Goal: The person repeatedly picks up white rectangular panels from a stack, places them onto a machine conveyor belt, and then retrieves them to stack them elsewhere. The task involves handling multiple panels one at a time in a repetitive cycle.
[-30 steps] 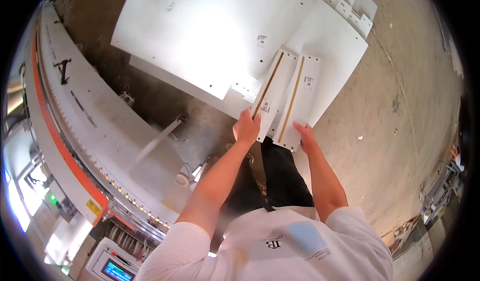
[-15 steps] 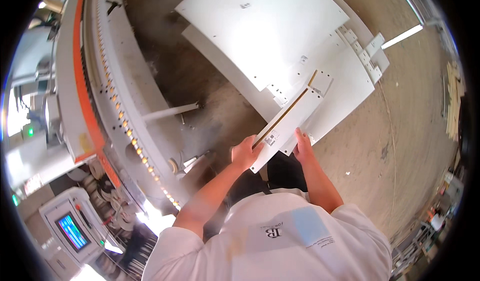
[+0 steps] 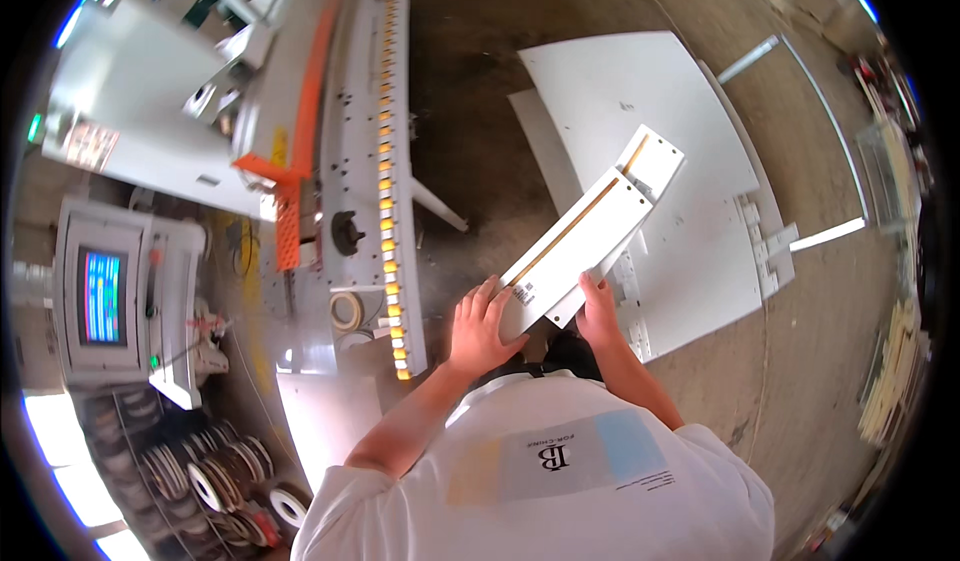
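Observation:
Several narrow white boards (image 3: 572, 246) lie one over another at a slant in front of me, fanned slightly out of line. The top board has a brown groove along its length, small dark holes and a printed label near its lower end. My left hand (image 3: 480, 329) is wrapped around the lower left edge, fingers on the board's side and thumb at its near end. On the opposite side my right hand (image 3: 598, 313) grips the stack's lower right part, thumb on top, other fingers hidden beneath. The far end of another grooved board (image 3: 657, 157) sticks out beyond the top one.
Large white panels (image 3: 690, 111) lie stacked beyond the boards, with small white pieces (image 3: 765, 246) at their right edge. To my left runs a long machine with a yellow-roller track (image 3: 386, 191). A control screen (image 3: 102, 298) and tape rolls (image 3: 215, 481) stand farther left.
My view has turned left, so the machine and screen show more fully. The boards stay in both hands. My left fingers now lie more spread along the edge.

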